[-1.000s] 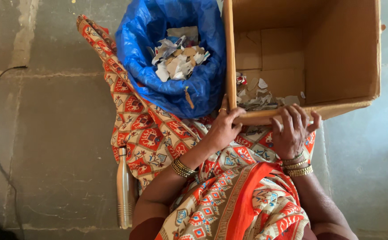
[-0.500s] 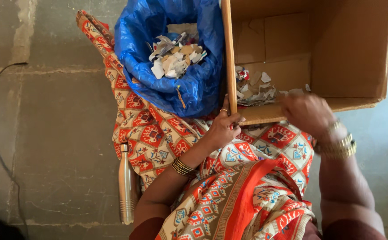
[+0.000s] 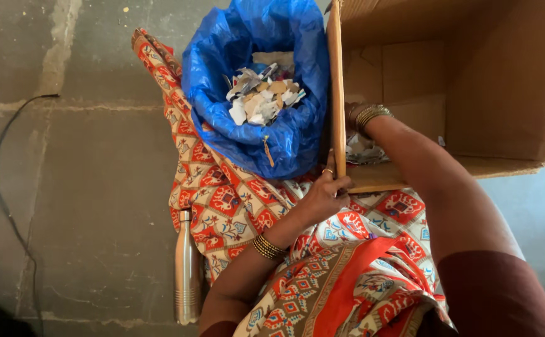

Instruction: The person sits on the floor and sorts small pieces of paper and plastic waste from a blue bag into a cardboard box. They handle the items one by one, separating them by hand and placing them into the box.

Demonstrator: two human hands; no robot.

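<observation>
Cardboard under the left hand [image 3: 324, 195]: its grip is closed on the near left corner of the open cardboard box [image 3: 503, 81], fingers wrapped over the box's left wall edge where it meets the low front wall, thumb side toward the lap. A ring shows on one finger, and gold bangles [image 3: 267, 247] sit on that wrist. The right forearm [image 3: 428, 168] crosses the front wall and reaches down into the box; the right hand itself is hidden behind the left wall, so whether its grip is open or closed cannot be told. Only the bangled right wrist [image 3: 367, 115] shows, just above a heap of torn paper scraps [image 3: 365, 150] lying in the box's near left corner. The box stands on the floor, open side up, its front wall touching the patterned orange, red and cream cloth [image 3: 235, 200] that covers the lap. Just beside the box's left wall, touching it, a blue plastic bag [image 3: 222, 125] stands open on the same cloth, holding more paper and cardboard scraps [image 3: 263, 93]. A steel bottle [image 3: 187, 268] lies on the grey concrete floor [image 3: 85, 206] along the cloth's left edge. A dark cable [image 3: 4, 187] runs along the floor further left, well apart from the bottle.
</observation>
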